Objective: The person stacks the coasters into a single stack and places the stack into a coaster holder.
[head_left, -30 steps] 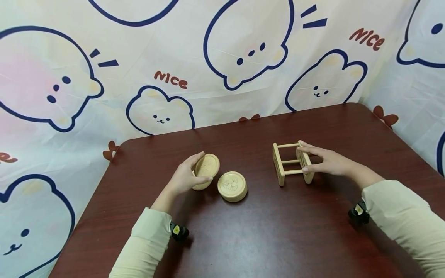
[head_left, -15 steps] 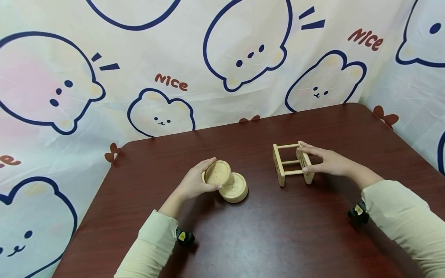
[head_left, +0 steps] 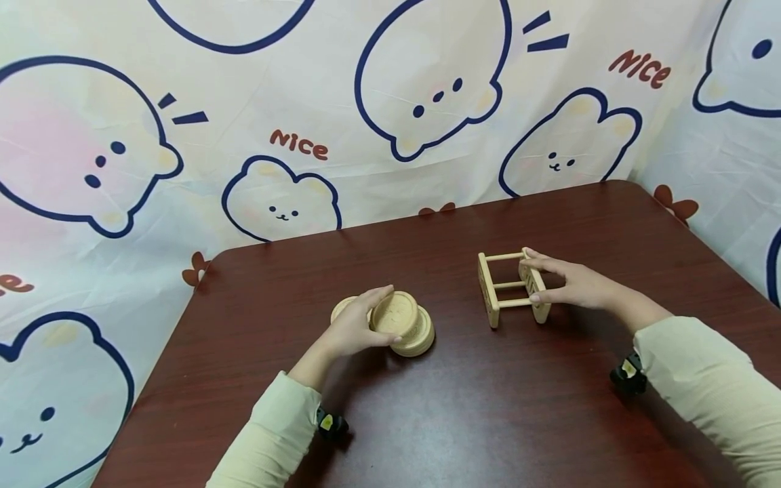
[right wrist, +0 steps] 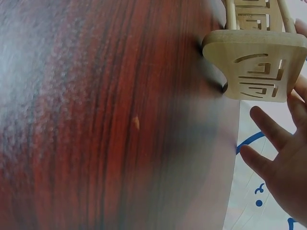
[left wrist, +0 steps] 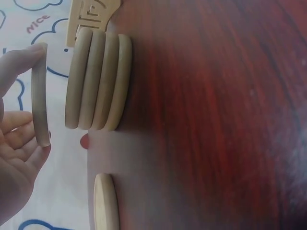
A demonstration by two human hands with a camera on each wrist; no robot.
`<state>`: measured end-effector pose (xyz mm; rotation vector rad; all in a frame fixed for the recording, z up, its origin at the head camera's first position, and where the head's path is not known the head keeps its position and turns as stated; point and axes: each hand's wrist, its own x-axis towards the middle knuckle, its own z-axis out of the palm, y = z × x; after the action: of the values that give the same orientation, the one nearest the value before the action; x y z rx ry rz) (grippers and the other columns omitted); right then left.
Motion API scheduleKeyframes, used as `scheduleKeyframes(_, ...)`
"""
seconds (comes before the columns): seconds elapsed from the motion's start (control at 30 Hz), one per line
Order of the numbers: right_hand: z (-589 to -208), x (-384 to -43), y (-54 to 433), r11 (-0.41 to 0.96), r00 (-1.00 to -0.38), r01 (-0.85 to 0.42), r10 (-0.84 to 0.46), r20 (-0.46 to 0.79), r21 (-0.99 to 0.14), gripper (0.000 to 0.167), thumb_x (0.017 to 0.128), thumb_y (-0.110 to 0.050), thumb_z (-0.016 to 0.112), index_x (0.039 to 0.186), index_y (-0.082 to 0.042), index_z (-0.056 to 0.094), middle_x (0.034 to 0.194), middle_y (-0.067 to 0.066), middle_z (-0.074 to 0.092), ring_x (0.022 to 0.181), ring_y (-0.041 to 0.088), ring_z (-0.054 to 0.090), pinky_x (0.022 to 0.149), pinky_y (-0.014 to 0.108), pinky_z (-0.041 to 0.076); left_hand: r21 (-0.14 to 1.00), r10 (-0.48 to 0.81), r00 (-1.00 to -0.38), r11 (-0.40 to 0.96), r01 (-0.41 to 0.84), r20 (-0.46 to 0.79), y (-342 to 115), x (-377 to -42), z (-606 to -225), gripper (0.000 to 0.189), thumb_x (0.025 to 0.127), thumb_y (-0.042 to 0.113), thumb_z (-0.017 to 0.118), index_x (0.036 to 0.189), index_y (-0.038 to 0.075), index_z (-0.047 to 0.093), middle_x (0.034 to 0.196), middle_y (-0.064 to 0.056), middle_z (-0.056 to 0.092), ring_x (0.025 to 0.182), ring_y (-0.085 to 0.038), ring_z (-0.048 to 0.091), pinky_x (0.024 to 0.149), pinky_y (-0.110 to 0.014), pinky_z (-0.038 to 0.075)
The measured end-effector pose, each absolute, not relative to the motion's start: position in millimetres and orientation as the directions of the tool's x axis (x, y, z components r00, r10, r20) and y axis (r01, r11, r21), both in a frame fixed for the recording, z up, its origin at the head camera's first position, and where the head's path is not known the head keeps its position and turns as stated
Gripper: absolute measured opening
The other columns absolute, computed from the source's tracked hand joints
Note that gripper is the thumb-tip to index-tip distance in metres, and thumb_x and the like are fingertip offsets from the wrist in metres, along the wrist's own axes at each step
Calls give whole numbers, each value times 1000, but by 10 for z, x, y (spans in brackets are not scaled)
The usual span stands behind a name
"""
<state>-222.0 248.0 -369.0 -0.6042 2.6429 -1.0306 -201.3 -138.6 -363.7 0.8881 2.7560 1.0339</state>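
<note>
My left hand [head_left: 354,330] holds a round wooden coaster [head_left: 395,313] by its edge, thumb on the near side and fingers on the far side. The left wrist view shows this coaster [left wrist: 40,96] edge-on, apart from a stack of several coasters [left wrist: 98,79] and over its top. In the head view it partly covers that stack [head_left: 422,339]. Another coaster [left wrist: 106,206] lies on the table, mostly hidden behind my left hand in the head view. My right hand [head_left: 576,283] grips the right side panel of a wooden coaster holder [head_left: 488,291], whose side panel [right wrist: 259,67] has cut-out slots.
Everything stands on a dark red-brown table [head_left: 476,407] with rounded far corners. A pale cloth [head_left: 390,183] printed with bear faces hangs behind it and along its sides. The holder has thin rods between its two panels and stands right of the stack.
My left hand has carried the coaster rightward from beside the stack to over it, uncovering another coaster on the left. The right hand and the holder have stayed in place.
</note>
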Motion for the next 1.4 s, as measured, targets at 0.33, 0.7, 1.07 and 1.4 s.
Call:
scheduleKeyframes(0.33, -3687, -2218, 2483, 670, -883, -294, -464, -75, -681, 69, 78, -35, 61, 134, -9, 32, 143, 7, 9, 126, 34, 10, 91, 59, 13, 608, 581, -807, 605, 514, 105, -1337, -2011, -3689, 82, 64, 28, 75, 130, 1, 36, 130, -9, 38, 119, -19, 33, 96, -35, 27)
scheduleKeyframes(0.7, -3693, -2229, 2475, 658, -879, -291, -471, -78, -695, 68, 79, -32, 61, 134, -9, 30, 143, 7, 8, 127, 33, 9, 91, 60, 12, 585, 612, -786, 607, 537, 87, -1299, -2005, -3703, 81, 64, 27, 75, 130, -1, 36, 130, -12, 38, 119, -21, 33, 96, -36, 26)
scheduleKeyframes(1.07, -3683, -2220, 2468, 661, -881, -287, -466, -79, -693, 69, 78, -33, 61, 134, -8, 30, 143, 8, 9, 126, 35, 9, 91, 60, 12, 555, 615, -783, 620, 555, 95, -1277, -1996, -3717, 81, 63, 27, 75, 129, -1, 37, 129, -13, 39, 118, -24, 33, 95, -38, 27)
scheduleKeyframes(1.4, -3698, -2218, 2484, 658, -877, -312, -477, -58, -686, 70, 78, -36, 62, 134, -8, 31, 143, 8, 9, 126, 35, 10, 91, 59, 13, 552, 614, -784, 624, 552, 90, -1274, -2015, -3732, 82, 63, 30, 76, 129, 1, 37, 128, -13, 40, 118, -25, 33, 95, -40, 26)
